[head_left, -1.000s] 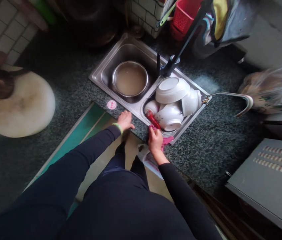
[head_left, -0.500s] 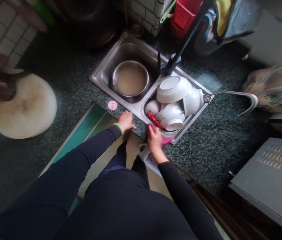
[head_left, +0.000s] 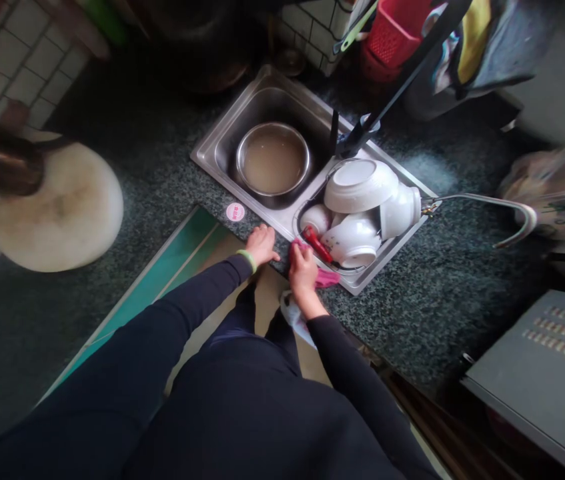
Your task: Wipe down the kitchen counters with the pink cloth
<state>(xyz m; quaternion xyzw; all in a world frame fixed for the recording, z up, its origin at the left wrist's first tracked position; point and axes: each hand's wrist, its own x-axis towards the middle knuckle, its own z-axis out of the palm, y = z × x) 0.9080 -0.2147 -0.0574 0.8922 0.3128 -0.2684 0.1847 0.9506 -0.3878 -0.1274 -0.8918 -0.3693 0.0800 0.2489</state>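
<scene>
My right hand [head_left: 303,268] is closed on a pink cloth [head_left: 327,277], pressing it against the sink's front rim and counter edge. My left hand [head_left: 262,245] rests flat on the counter edge, fingers stretched and thumb apart, holding nothing. Just beyond both hands lies the double steel sink [head_left: 262,212]. A metal basin [head_left: 273,160] of cloudy water stands in its left bowl. Several white bowls [head_left: 361,183] are piled upside down or tilted in a rack in the right bowl. A red-handled tool [head_left: 316,244] leans there, its other end hidden.
A black faucet [head_left: 355,141] rises behind the sink. To the left sits a round chopping board [head_left: 62,213] with a dark metal pot [head_left: 2,163] on it. A curved metal hook [head_left: 492,200] juts out rightward. A grey appliance [head_left: 547,353] stands at right; a red basket [head_left: 395,37] is behind.
My right hand has slid the pink cloth a little to the left along the rim, closer to my left hand. The view has shifted slightly; my left hand stays on the counter edge.
</scene>
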